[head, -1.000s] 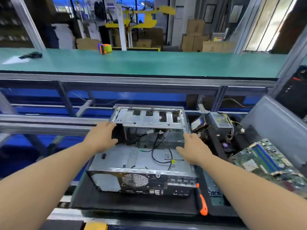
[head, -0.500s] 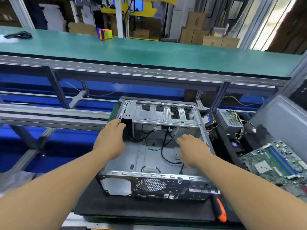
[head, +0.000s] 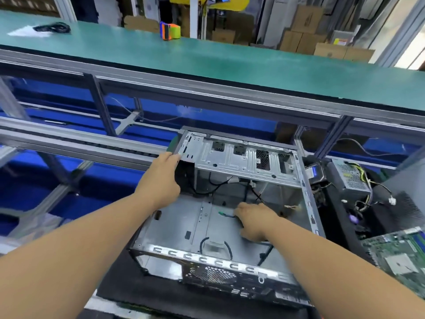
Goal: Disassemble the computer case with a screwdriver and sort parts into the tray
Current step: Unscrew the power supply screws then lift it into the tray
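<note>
— Where, then, is the computer case [head: 220, 226] found in the head view?

— Open side up on a black mat [head: 142, 293], its long axis running away from the person. The far-left corner is gripped by the left hand [head: 162, 178], fingers curled over the edge. The right hand [head: 254, 221] is set inside, fingertips bent toward a black cable [head: 226, 215] just left of them; a pinch cannot be told.

— And what is contained?

— Loose cables only. A power supply [head: 350, 178] and motherboard [head: 400, 254] are laid to the right.
</note>
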